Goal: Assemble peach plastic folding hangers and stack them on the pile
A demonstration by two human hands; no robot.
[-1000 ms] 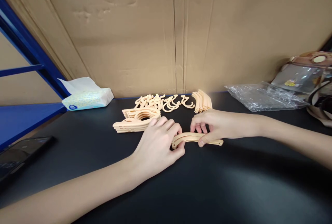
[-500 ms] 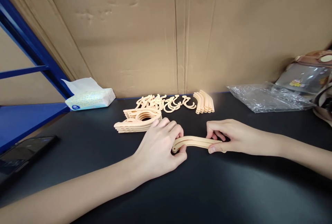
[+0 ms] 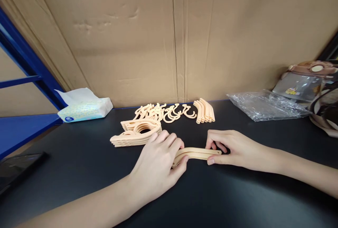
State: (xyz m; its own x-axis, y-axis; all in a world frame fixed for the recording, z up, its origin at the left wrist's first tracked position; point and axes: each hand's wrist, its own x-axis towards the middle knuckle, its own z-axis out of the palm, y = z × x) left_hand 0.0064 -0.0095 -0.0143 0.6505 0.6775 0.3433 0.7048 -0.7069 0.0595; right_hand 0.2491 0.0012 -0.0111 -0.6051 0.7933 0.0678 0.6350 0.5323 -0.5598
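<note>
Two or more curved beige hanger arms (image 3: 198,153) lie stacked together just above the black table. My left hand (image 3: 160,163) is closed around their left end, thumb in front and fingers behind. At the other end, my right hand (image 3: 231,147) pinches the arms between thumb and fingers, and a small hole shows near the tip. Beyond my left hand sits a neat stack of beige hanger pieces (image 3: 136,138) with round openings, partly covered by my fingers.
Loose beige hooks (image 3: 171,113) and a bundle of curved arms (image 3: 204,111) lie by the cardboard wall (image 3: 126,38). A tissue pack (image 3: 86,110) and dark phone (image 3: 21,168) are on the left. A clear plastic bag (image 3: 266,106) and bottle (image 3: 298,83) stand right.
The view has shifted slightly, so everything sits lower and further left. My left thumb now presses along the front of the arms, and their right tip shows more at my right hand.
</note>
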